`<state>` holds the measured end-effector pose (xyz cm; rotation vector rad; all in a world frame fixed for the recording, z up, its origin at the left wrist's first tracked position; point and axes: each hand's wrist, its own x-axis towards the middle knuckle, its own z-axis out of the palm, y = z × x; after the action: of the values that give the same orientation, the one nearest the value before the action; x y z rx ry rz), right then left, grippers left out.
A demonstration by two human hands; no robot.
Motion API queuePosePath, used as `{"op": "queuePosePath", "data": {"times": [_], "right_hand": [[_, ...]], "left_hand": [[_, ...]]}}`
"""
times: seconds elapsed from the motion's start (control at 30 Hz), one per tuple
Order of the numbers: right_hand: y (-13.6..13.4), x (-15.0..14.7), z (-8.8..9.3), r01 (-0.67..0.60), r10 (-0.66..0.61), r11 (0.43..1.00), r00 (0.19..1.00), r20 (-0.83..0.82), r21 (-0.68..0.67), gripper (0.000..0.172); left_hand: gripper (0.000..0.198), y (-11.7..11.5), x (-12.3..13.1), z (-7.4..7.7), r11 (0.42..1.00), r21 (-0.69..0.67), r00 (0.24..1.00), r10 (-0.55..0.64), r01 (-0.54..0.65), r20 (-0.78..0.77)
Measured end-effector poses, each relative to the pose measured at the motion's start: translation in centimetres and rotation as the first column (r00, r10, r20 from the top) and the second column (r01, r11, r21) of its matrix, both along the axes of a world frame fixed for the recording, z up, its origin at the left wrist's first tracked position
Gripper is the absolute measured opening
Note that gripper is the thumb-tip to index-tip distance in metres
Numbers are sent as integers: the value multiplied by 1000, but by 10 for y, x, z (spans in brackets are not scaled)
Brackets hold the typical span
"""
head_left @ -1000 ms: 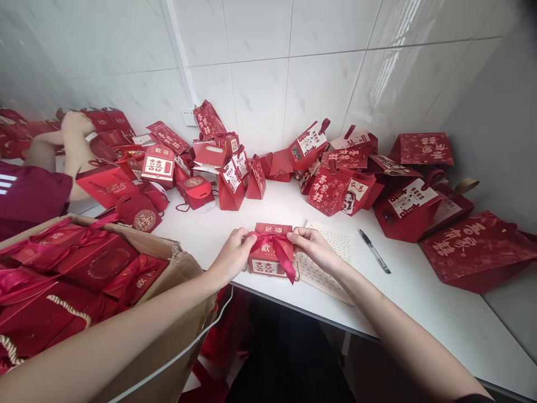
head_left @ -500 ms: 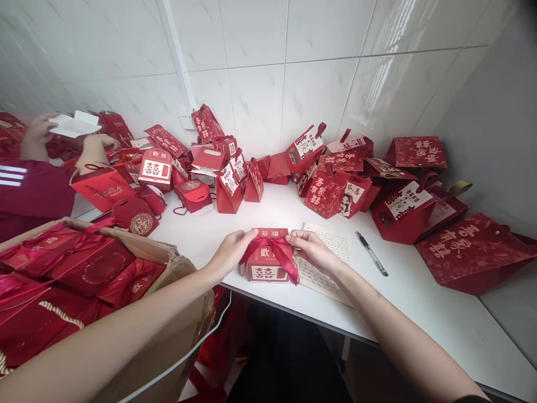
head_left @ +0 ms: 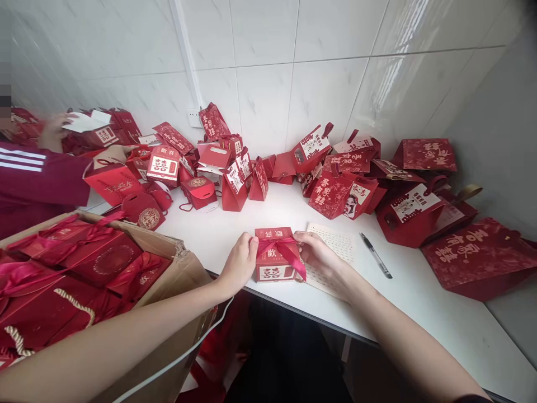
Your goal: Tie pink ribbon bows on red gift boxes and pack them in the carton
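Note:
In front of me, by the table's near edge, stands a small red gift box [head_left: 274, 272] with Chinese characters on its top and front. A magenta ribbon [head_left: 282, 246] crosses its top, with one tail hanging down at the right front. My left hand [head_left: 240, 263] is at the box's left side, its thumb and fingers pinched on the left part of the ribbon. At the right, my right hand [head_left: 316, 251] pinches the ribbon's other part near the top corner. A sheet of handwritten paper [head_left: 338, 243] lies partly beneath my right hand.
A cardboard carton [head_left: 180, 260] with ribboned red boxes stands at the left. Several red gift bags [head_left: 331, 193] line the wall. On the right lie a black pen [head_left: 376, 256] and a large red bag [head_left: 478, 254]. A co-worker's sleeve [head_left: 50, 179] shows at far left.
My left hand has drawn out to the left, pulling the ribbon tighter across the box. The co-worker's hands and white card have shifted, and the whole view has turned slightly.

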<state>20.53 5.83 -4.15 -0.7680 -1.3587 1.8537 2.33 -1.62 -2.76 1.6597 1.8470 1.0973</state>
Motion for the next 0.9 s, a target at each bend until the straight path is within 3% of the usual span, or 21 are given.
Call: {"op": "queuePosePath", "data": {"times": [0.13, 0.2, 0.27, 0.3, 0.37, 0.43, 0.47, 0.5, 0.53, 0.57, 0.63, 0.73, 0.8, 0.9], "right_hand": [[4, 1, 0, -20, 20, 998, 1000, 6, -60, 26], [6, 3, 4, 37, -37, 999, 999, 32, 5, 28], [2, 6, 12, 192, -203, 964, 978, 45, 184, 29], [-2, 6, 16, 266, -297, 906, 954, 46, 329, 27], [-16, 5, 26, 282, -403, 693, 914, 33, 663, 20], [-35, 1, 33, 103, -384, 410, 921, 69, 906, 15], [-44, -2, 35, -12, -363, 271, 925, 114, 962, 19], [-53, -6, 36, -119, -357, 158, 919, 169, 980, 28], [-60, -9, 35, -207, -375, 82, 900, 222, 975, 37], [-65, -12, 33, -266, -414, 38, 873, 258, 963, 43], [-72, -17, 25, -303, -507, 4, 821, 263, 953, 40], [-74, -20, 12, -219, -590, -41, 793, 153, 975, 23], [-74, -19, 5, -163, -598, -66, 796, 92, 984, 18], [-76, -18, 0, -100, -585, -89, 810, 29, 991, 16]], "left_hand": [[28, -1, 0, 0, 999, -14, 995, -36, 38, 89], [30, -2, 0, 1, 997, -37, 985, -54, 61, 164], [32, -4, 2, 3, 995, -62, 970, -66, 83, 235], [33, -4, 3, 5, 992, -75, 960, -74, 97, 270], [32, -5, 5, 8, 987, -92, 932, -89, 129, 351], [30, -5, 6, 10, 984, -96, 901, -96, 150, 423], [29, -5, 5, 10, 983, -97, 887, -95, 155, 452], [27, -5, 5, 10, 981, -104, 874, -96, 164, 476], [26, -4, 4, 11, 977, -121, 866, -95, 175, 491], [24, -3, 2, 11, 973, -143, 864, -89, 181, 495], [17, 0, 0, 14, 982, -144, 894, -47, 124, 446], [10, 5, -1, 27, 995, 99, 975, -20, -2, 222], [14, 9, 3, 38, 967, 231, 990, -127, 109, 65], [13, 13, 11, 46, 932, 129, 941, -330, 338, -78]]}}
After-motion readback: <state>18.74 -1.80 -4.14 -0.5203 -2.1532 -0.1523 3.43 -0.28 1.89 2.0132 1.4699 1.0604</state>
